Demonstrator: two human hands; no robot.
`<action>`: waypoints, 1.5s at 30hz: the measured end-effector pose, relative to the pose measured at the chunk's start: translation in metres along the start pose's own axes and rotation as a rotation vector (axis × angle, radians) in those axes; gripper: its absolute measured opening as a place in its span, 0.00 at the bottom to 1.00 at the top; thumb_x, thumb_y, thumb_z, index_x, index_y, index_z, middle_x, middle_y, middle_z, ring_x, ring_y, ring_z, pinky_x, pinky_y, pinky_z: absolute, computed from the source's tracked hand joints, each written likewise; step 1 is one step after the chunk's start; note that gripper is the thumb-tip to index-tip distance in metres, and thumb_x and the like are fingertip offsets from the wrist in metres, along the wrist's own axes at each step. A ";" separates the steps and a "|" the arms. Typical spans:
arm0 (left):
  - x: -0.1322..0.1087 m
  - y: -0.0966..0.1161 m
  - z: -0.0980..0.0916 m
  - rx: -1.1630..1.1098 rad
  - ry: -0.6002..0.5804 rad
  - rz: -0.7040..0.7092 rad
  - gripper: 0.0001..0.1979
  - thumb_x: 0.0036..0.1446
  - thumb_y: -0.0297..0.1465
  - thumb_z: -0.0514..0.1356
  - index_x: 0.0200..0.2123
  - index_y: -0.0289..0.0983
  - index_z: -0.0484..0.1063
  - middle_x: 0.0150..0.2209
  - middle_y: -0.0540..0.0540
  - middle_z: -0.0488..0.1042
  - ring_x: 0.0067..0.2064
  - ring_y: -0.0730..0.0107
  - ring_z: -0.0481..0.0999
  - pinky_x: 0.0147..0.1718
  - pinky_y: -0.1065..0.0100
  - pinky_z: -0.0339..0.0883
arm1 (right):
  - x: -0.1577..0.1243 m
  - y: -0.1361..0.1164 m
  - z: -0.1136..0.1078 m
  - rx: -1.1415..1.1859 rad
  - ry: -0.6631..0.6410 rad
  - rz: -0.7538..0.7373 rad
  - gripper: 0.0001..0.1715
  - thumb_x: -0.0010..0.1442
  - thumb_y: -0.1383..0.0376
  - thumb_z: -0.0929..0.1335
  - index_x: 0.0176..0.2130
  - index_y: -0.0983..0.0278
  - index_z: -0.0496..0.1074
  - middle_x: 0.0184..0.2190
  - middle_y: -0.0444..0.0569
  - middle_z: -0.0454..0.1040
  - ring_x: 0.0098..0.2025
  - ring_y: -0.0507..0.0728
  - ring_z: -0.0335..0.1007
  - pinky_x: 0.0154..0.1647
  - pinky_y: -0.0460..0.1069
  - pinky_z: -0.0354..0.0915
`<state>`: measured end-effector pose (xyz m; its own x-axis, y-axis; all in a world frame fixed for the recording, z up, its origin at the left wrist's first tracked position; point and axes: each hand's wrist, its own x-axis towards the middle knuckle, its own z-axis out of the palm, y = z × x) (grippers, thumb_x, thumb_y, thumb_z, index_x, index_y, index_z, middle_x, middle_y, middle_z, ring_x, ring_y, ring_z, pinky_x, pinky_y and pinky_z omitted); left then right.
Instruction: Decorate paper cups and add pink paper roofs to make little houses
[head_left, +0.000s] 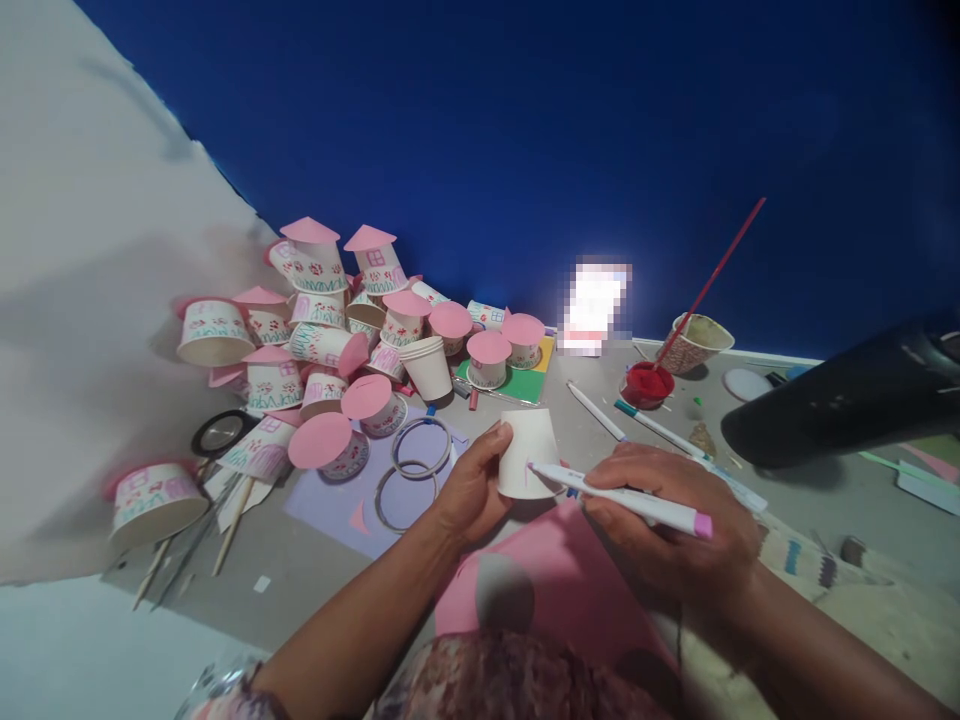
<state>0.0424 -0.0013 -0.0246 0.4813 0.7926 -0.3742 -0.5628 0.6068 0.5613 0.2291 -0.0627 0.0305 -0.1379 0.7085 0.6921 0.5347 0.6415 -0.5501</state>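
Note:
A plain white paper cup is held upside down in my left hand, its fingers and thumb round the left side. My right hand grips a white marker with a pinkish-purple end. The marker's tip touches the cup's side near the lower middle, where a short purple line shows. Below the cup lies a sheet of pink paper with a round piece cut out of it. Two grey rings rest on lilac paper left of my left hand.
Many decorated cups with pink paper roofs are piled at the left. Stacked white cups stand in front of them. At the right are a red paint pot, a patterned cup, a teal-capped marker and a large black cylinder.

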 end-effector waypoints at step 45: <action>-0.003 -0.001 0.000 0.037 0.003 0.053 0.25 0.51 0.41 0.72 0.49 0.32 0.78 0.38 0.39 0.84 0.40 0.52 0.84 0.44 0.57 0.76 | -0.002 0.002 0.001 -0.047 0.050 -0.064 0.04 0.65 0.70 0.71 0.41 0.60 0.76 0.29 0.46 0.84 0.28 0.57 0.81 0.30 0.50 0.77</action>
<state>0.0417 -0.0048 -0.0237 0.4495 0.8237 -0.3456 -0.5621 0.5616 0.6072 0.2295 -0.0626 0.0276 -0.1317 0.6503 0.7481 0.5649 0.6694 -0.4824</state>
